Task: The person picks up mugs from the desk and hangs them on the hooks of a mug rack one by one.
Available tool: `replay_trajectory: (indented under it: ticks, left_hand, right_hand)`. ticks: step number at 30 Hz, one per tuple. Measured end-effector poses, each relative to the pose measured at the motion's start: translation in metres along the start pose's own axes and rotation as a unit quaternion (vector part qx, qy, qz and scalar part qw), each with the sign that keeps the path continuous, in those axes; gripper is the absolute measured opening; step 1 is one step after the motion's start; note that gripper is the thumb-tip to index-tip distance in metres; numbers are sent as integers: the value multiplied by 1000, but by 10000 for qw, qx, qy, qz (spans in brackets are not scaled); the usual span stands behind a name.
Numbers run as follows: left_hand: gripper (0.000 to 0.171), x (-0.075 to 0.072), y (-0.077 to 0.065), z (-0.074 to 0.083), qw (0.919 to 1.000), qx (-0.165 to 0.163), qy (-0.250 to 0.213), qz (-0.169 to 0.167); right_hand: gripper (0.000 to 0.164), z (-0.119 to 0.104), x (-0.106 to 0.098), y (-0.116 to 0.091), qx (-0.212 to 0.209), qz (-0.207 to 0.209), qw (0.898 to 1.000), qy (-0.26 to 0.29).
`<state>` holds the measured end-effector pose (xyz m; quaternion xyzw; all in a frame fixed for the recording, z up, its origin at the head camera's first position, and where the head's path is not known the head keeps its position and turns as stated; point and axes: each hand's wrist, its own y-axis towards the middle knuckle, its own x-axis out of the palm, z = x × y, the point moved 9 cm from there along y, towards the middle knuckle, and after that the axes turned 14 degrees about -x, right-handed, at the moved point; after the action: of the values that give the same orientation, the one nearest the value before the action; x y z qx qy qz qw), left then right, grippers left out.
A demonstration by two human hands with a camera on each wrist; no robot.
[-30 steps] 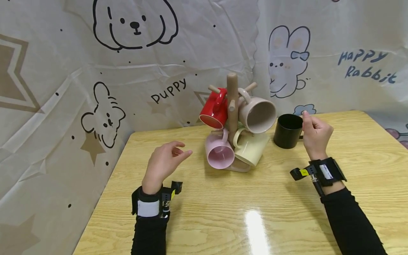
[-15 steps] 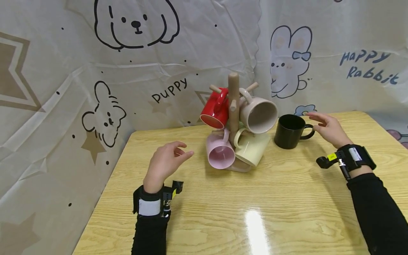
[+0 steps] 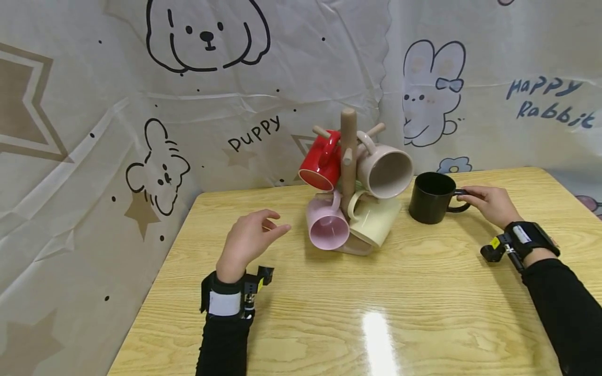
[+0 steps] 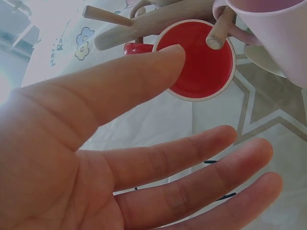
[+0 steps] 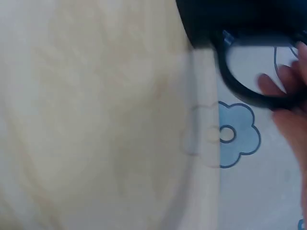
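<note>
On the table at the right stands a black mug point(image 3: 430, 201), upright, its handle pointing right. My right hand point(image 3: 494, 204) pinches that handle between thumb and fingers; the right wrist view shows fingertips point(image 5: 283, 84) at the handle, partly cut off. A wooden mug tree point(image 3: 348, 156) stands mid-table. From its pegs hang a red mug point(image 3: 324, 162), a beige mug point(image 3: 388, 169), a pink mug point(image 3: 328, 224) and a pale yellow mug point(image 3: 376, 219). Left of the tree my left hand point(image 3: 249, 237) hovers with relaxed fingers, holding nothing; the red mug's opening point(image 4: 206, 67) appears beyond its thumb.
The wooden table point(image 3: 305, 313) runs back to a printed cloth point(image 3: 235, 42) that hangs behind and along the left side. The mug tree's base point(image 3: 355, 246) shows below the lower mugs. One front peg point(image 3: 347, 156) of the tree points toward me.
The right hand first came away from the black mug to the right with its fingers opening, then moved back to its handle and pinched it. The left hand has hardly moved.
</note>
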<state>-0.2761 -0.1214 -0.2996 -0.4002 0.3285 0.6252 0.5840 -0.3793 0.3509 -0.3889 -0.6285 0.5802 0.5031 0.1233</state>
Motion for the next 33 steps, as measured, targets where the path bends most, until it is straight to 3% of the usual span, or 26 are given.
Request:
replay_trajectory:
  ticks: [3,7,9,10,15,18,25,33]
  left_hand:
    - [44,2,0,1,10000,0,-33,-42]
    - [45,2,-1,1,10000,-9,-37,-83]
    - [46,1,-1,1,10000,-13,-23,-89]
    - [46,0,-1,2,10000,-10,-24,-86]
    - [46,-4,0,2,10000,6,-36,-70]
    - [46,-4,-1,1,10000,-7,-52,-81]
    - [45,-4,-3,0,10000,-31,-43,-55]
    - [46,-5,-5,0,10000,3,-40,-24]
  right_hand:
    - [32,4,-8,-10,-136,435,9989,69]
    - [31,45,-13,-25,-160,1082,9933,360]
    - [31,52,-19,-32,-161,1315,9893,608]
    - [30,45,-25,-34,-205,1424,9872,683]
    - [25,-31,-56,-40,-471,1413,9846,916]
    - [23,-56,-62,-44,-614,1381,9847,867]
    - [19,-92,-56,-50,-1074,1482,9759,1189]
    - [29,-158,-40,-44,-2155,1487,9580,1168]
